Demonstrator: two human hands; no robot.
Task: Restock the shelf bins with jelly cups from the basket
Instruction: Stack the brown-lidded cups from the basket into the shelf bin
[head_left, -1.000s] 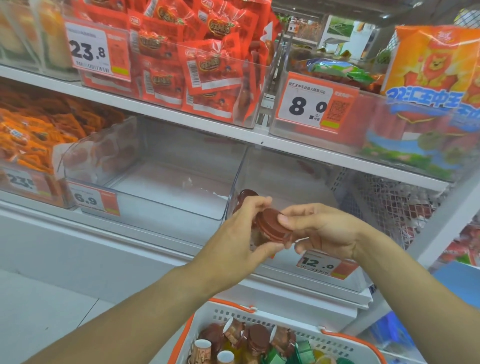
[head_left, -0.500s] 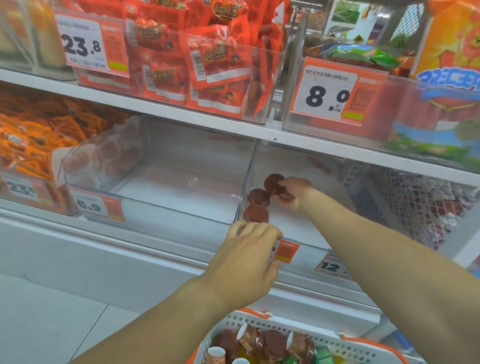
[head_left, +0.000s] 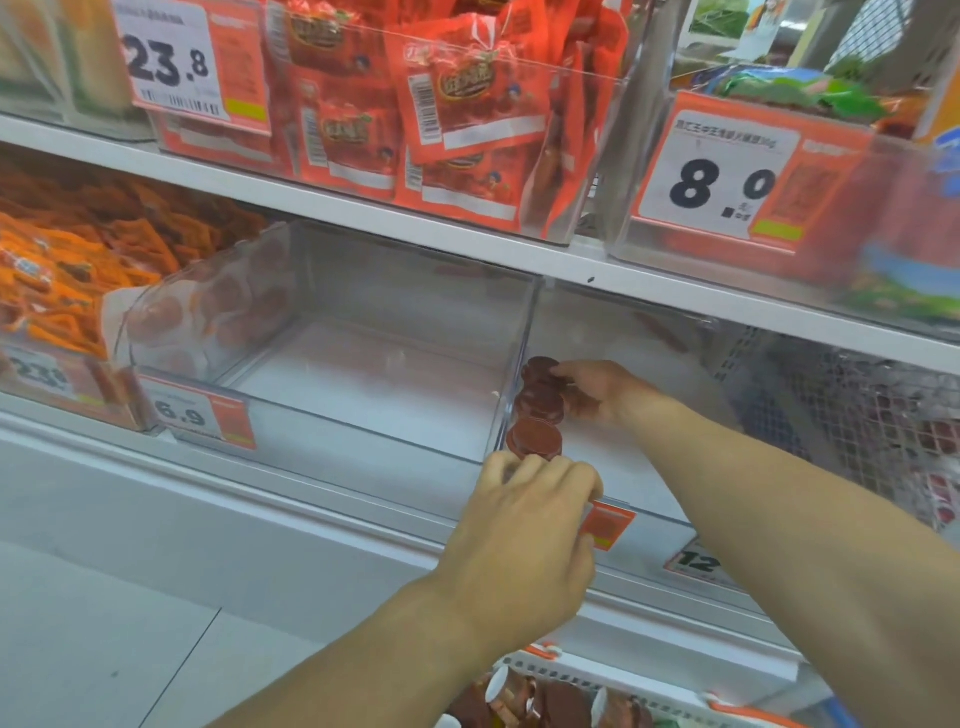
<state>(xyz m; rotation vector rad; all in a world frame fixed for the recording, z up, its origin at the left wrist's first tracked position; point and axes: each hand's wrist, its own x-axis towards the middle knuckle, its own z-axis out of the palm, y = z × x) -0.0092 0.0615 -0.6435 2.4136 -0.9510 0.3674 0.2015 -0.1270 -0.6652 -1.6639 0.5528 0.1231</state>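
My right hand (head_left: 597, 392) pinches the rear jelly cup (head_left: 540, 370) at twelve o'clock (three lined up); my left hand (head_left: 524, 525) rests curled on the bin's front rim (head_left: 644, 512).

Left hand (head_left: 524, 525) curled (knuckles up); right hand (head_left: 597, 392) extended, fingers bent.

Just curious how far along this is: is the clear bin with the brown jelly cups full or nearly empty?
Nearly empty: the clear bin holds one row of brown jelly cups along its left wall.
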